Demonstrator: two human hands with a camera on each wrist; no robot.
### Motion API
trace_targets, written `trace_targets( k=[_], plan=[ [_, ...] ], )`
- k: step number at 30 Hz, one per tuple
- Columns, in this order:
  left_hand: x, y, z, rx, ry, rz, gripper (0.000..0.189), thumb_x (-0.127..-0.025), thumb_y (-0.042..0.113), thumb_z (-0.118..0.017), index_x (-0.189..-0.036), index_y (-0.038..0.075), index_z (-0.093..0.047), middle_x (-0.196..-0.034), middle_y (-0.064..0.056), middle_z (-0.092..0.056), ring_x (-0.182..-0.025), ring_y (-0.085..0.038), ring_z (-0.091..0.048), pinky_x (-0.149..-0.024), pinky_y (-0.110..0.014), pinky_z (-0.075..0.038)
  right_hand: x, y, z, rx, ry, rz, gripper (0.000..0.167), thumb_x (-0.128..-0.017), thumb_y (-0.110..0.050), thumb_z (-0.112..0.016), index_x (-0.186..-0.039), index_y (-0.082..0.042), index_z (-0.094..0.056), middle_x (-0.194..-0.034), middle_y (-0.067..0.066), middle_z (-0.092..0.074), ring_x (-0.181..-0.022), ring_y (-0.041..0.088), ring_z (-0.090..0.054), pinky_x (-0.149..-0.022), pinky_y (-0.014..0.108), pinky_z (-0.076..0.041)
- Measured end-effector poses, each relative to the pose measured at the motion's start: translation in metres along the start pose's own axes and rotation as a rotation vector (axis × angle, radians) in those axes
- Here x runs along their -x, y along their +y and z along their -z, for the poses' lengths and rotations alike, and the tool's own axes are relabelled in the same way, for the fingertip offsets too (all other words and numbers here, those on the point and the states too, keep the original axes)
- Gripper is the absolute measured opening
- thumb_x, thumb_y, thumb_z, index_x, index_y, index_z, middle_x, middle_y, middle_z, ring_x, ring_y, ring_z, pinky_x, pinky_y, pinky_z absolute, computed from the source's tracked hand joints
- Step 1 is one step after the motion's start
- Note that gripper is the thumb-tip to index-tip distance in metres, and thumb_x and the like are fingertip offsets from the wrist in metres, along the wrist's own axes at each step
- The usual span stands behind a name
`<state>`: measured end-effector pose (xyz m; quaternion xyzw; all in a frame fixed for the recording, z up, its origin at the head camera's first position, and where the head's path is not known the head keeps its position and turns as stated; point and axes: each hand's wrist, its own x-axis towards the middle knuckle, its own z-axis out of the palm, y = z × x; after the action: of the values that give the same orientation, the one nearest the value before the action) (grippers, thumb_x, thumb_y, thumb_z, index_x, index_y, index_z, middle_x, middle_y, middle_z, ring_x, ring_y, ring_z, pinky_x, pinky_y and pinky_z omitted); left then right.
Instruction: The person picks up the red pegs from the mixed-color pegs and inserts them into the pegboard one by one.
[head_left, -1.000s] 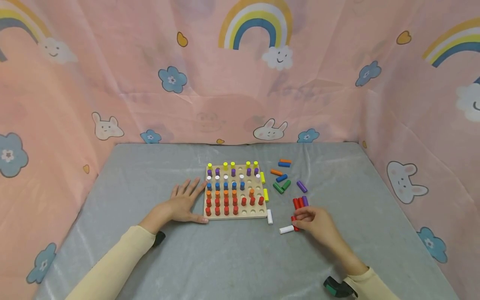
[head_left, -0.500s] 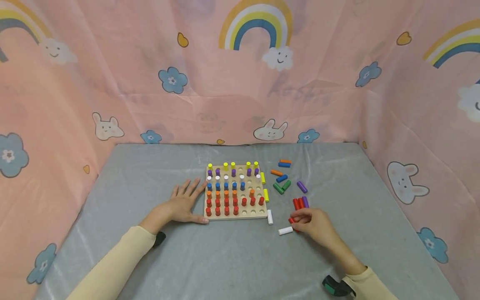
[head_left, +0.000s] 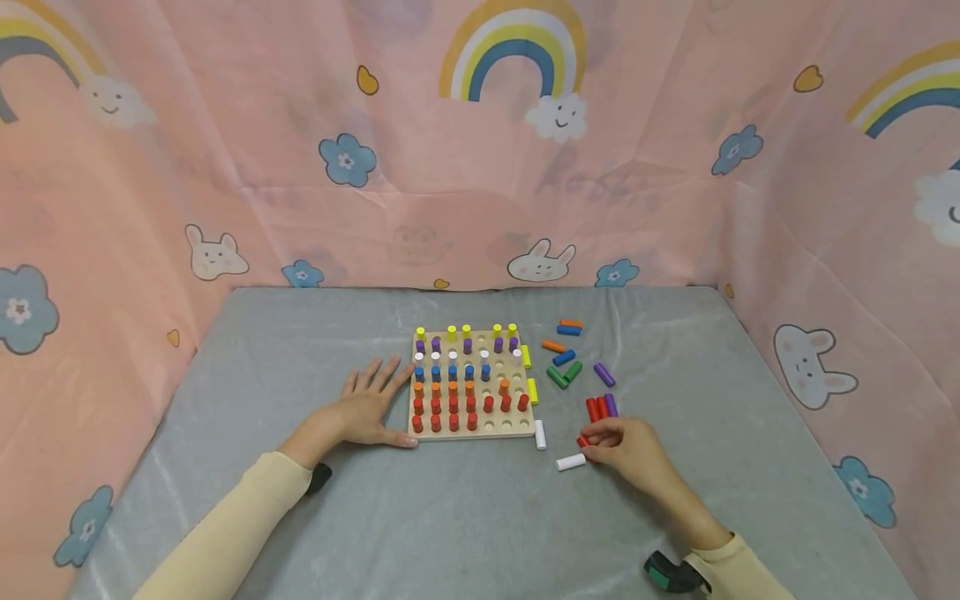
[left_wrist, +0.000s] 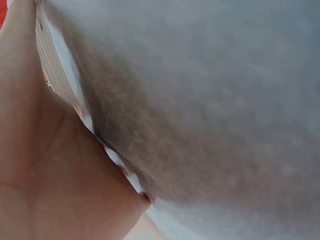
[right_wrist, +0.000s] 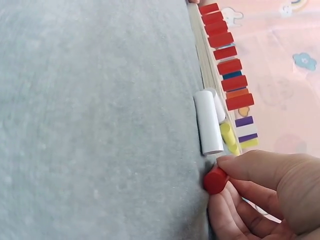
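A wooden pegboard lies mid-table, with rows of red, orange, blue, white, purple and yellow pegs standing in its holes. Spread along its left edge is my left hand, fingers straight and touching the board's side; the left wrist view shows mostly palm and cloth. To the right of the board, my right hand pinches a red peg between thumb and fingers, low over the cloth. Just left of those fingers a white peg lies on its side.
Two red pegs and a purple peg lie beyond the right hand. Loose green, blue, orange and purple pegs are farther back. Yellow pegs and another white peg lie along the board's right edge.
The red peg in my right hand has tilted, its near end shifting slightly left, and the white peg beside it has slid a little left. My left hand has stayed put.
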<state>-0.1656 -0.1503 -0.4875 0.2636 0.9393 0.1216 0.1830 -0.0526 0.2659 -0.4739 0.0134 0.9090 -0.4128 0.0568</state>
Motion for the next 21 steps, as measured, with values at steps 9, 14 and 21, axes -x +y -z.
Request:
trace_targets(
  k=[9,14,21],
  plan=[
    [0.000,0.000,0.000,0.001,0.004,-0.002,0.124,-0.072,0.081,-0.064,-0.161,0.024,0.000,-0.169,-0.012,0.005,-0.155,-0.043,0.005,-0.118,-0.071,-0.001,-0.007,-0.010,0.003,0.004,0.002,0.020,0.021,-0.080,-0.009,-0.081,-0.098,-0.002,-0.075,-0.083,0.007,-0.074,-0.069,0.008,-0.063,-0.059,0.020,-0.052],
    [0.000,0.001,0.001,-0.004,-0.002,0.002,0.124,-0.071,0.082,-0.064,-0.161,0.024,0.000,-0.169,-0.012,0.005,-0.155,-0.043,0.005,-0.118,-0.071,0.000,-0.011,-0.020,-0.003,-0.019,-0.019,0.035,0.020,-0.081,-0.010,-0.079,-0.100,-0.006,-0.075,-0.086,0.005,-0.075,-0.071,0.007,-0.065,-0.061,0.020,-0.052],
    [0.001,0.003,0.003,0.006,-0.029,0.009,0.127,-0.069,0.085,-0.062,-0.161,0.024,0.002,-0.169,-0.011,0.007,-0.154,-0.043,0.007,-0.119,-0.070,0.002,-0.019,-0.035,-0.017,-0.076,-0.031,0.068,0.019,-0.081,-0.009,-0.079,-0.100,-0.008,-0.074,-0.088,0.005,-0.075,-0.074,0.012,-0.067,-0.063,0.021,-0.055]
  ],
)
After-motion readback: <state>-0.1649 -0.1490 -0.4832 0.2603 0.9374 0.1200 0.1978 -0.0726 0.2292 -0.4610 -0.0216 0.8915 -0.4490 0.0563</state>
